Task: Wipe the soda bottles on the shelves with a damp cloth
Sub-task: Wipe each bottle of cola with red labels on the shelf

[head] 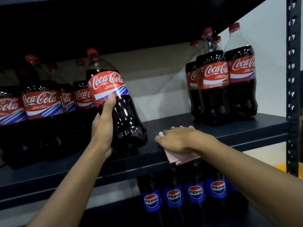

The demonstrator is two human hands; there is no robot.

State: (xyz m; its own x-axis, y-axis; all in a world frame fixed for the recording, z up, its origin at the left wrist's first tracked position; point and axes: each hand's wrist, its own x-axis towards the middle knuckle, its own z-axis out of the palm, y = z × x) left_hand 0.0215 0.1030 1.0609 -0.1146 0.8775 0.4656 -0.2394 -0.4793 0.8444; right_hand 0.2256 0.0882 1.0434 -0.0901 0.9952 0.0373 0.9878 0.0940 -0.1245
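Two hands are at work, well apart on the same shelf (237, 126). The left hand (105, 126) is clamped round a Coke bottle (124, 115), thumb up on the lower edge of the red label, fingers wrapped behind. The bottle is tilted, its red cap leaning left, its base at the front of the shelf; I can't tell whether it touches. It is full and dark, with light glinting on the plastic. The right hand (178, 140) lies palm down with fingers stretched forward, pressing a pink cloth (182, 157) onto the shelf's front edge; a fold of the cloth hangs over the lip. More Coke bottles stand upright on this shelf: a row (41, 102) at far left and a cluster (213, 79) at right. Pepsi bottles (195, 192) stand on the shelf below the right hand.
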